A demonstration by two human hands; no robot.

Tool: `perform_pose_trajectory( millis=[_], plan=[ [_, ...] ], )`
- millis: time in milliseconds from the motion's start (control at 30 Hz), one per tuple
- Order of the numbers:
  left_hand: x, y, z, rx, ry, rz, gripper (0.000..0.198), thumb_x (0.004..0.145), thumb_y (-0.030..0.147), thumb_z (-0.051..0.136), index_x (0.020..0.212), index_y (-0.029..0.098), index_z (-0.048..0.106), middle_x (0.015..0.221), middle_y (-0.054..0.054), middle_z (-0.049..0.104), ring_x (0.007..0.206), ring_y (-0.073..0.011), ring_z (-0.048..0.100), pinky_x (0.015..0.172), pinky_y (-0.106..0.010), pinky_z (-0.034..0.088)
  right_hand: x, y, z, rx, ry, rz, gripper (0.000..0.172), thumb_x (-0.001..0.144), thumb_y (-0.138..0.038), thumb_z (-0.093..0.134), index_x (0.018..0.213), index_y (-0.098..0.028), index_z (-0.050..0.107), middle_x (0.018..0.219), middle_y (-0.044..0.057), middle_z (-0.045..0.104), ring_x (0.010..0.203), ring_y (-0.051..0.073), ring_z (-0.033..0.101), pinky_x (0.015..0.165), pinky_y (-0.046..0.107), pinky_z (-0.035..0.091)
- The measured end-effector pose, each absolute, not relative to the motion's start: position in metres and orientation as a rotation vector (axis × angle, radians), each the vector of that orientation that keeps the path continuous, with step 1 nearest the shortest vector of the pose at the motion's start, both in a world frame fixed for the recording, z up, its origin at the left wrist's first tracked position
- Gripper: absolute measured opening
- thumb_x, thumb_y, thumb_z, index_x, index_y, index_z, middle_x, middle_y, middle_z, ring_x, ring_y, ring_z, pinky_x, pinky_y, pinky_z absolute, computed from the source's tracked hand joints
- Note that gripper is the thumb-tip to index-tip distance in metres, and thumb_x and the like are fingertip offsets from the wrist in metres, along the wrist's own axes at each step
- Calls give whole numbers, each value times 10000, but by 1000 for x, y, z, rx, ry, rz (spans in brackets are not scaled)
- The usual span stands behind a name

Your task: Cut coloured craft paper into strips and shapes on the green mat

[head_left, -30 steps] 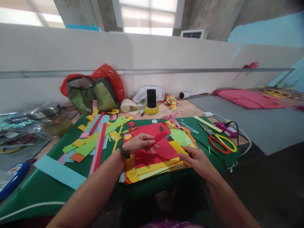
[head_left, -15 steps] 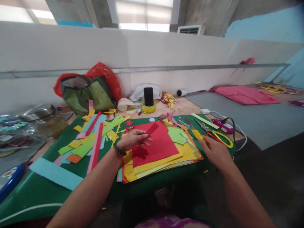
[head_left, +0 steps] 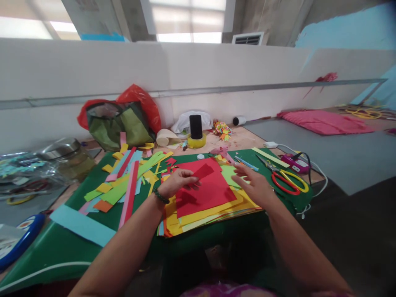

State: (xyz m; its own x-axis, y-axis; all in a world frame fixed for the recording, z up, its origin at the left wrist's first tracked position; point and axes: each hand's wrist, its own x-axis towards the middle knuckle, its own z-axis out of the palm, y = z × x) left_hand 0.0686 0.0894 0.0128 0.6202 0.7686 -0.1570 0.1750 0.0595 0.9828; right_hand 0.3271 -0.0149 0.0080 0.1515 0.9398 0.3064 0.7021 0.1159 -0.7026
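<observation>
My left hand (head_left: 177, 183) pinches a small red strip (head_left: 204, 170), felt or paper, between thumb and fingers. It hovers over a large red sheet (head_left: 206, 198), which lies on a stack of yellow and other coloured sheets (head_left: 213, 214). My right hand (head_left: 252, 183) is open with its fingers apart, above the right side of the stack beside a light green piece (head_left: 228, 175); nothing shows in it. Just beyond its fingertips lie a pink glue gun (head_left: 225, 153) and a blue pen-like stick (head_left: 247, 163). Scissors (head_left: 286, 179) with red and yellow handles lie to its right.
Cut strips (head_left: 123, 177) in several colours cover the left of the green cloth (head_left: 93, 222). A phone (head_left: 195, 127) stands in a yellow tape roll (head_left: 197, 142) at the back. A glass jar (head_left: 68, 159) is at far left; a purple device (head_left: 295, 164) with cables is at right.
My right hand has moved left to the stack, and the yellow-handled bladed tool it held is no longer visible. My left hand still holds the red strip. The view has shifted slightly.
</observation>
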Motion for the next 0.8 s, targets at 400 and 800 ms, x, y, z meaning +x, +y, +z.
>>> perform_pose_trajectory(
  millis=[400,800],
  plan=[
    [70,85,16,1533,824,500,553,640,659,743,756,121,684,722,-83,732,653,-178,706,555,-214,509,287,21,9,-1280,-1482,654,268,697,-374,689,885,-183,663,647,3,665,567,155,604,564,299,488],
    [65,98,9,1320,908,565,359,646,383,836,820,133,647,613,8,633,533,-135,655,491,-198,476,282,25,14,-1222,-1390,836,310,619,-434,764,753,-185,636,621,-2,638,555,140,591,537,281,488]
  ],
)
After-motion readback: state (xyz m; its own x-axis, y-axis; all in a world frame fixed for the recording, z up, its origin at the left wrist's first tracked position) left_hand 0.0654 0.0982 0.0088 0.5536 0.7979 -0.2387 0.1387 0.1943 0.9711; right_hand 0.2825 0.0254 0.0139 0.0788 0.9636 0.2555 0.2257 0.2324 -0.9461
